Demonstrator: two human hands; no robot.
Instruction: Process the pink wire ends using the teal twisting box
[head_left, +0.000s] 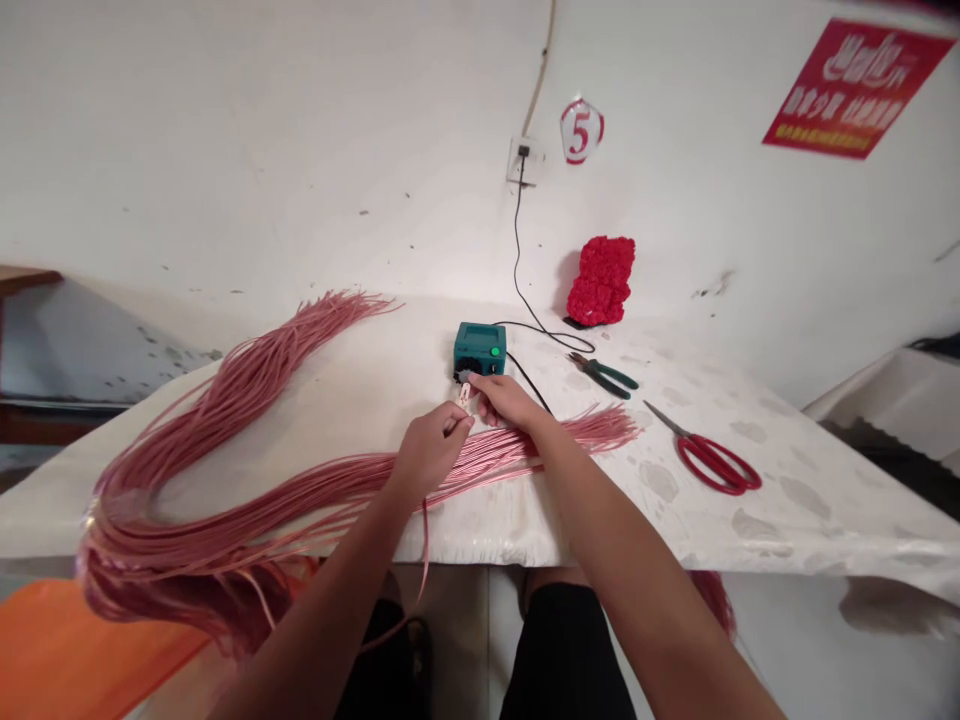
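Observation:
My left hand [435, 445] is closed in a pinch by a small pale flat piece [465, 393] with reddish marks. A single pink cord [425, 535] hangs below that hand over the table's front edge. My right hand [508, 398] has its fingers curled, with one fingertip at the grey-and-black round front of a small green machine [480, 342]. What the right fingers grip is too small to make out. Under both hands runs a long bundle of pink cords [337, 485], which bends round at the left and goes back toward the wall.
Green-handled pliers [611, 377] and red-handled scissors [712, 458] lie on the right of the white-covered table [810, 440]. A red textured object [602, 280] leans on the wall. A black cable [517, 240] runs from the socket [523, 160] down to the tabletop.

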